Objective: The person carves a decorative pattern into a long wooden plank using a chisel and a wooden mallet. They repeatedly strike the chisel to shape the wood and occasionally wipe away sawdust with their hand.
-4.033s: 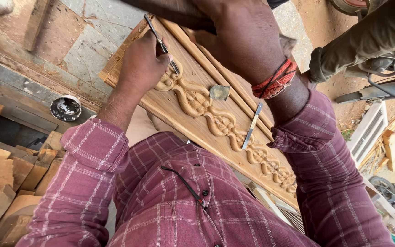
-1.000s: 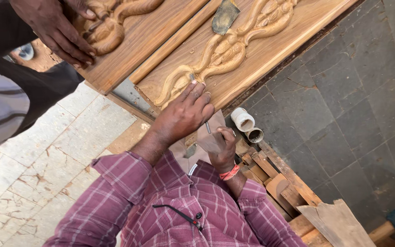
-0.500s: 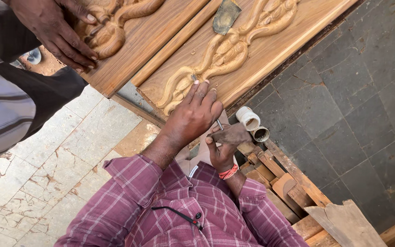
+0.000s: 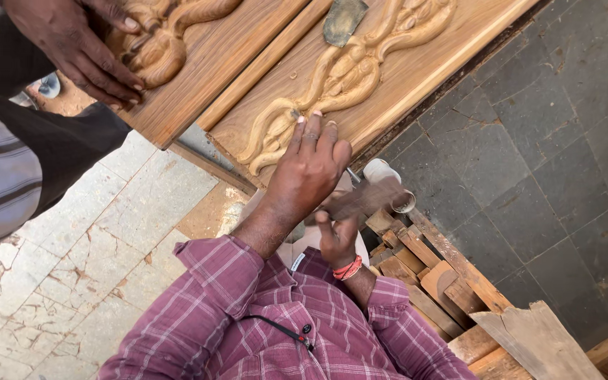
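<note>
My left hand (image 4: 309,167) rests on the carved wooden panel (image 4: 416,67), fingers closed around a thin chisel whose tip (image 4: 294,113) touches the raised scroll carving. Just below it, my right hand (image 4: 337,236), with a red band on the wrist, grips a blurred wooden mallet (image 4: 369,197) close behind the left hand. A flat grey metal blade (image 4: 343,20) lies further up the panel.
Another person's hand (image 4: 82,53) presses on a second carved panel (image 4: 205,60) at the top left; their dark sleeve and striped clothing fill the left edge. White tube pieces (image 4: 387,177) and several scrap wood blocks (image 4: 431,281) lie to the right. Grey stone slabs (image 4: 564,141) lie beyond.
The view swung around from four seconds ago. Over the last second my left hand edged up the carving, and the mallet in my right hand swung in close behind it.
</note>
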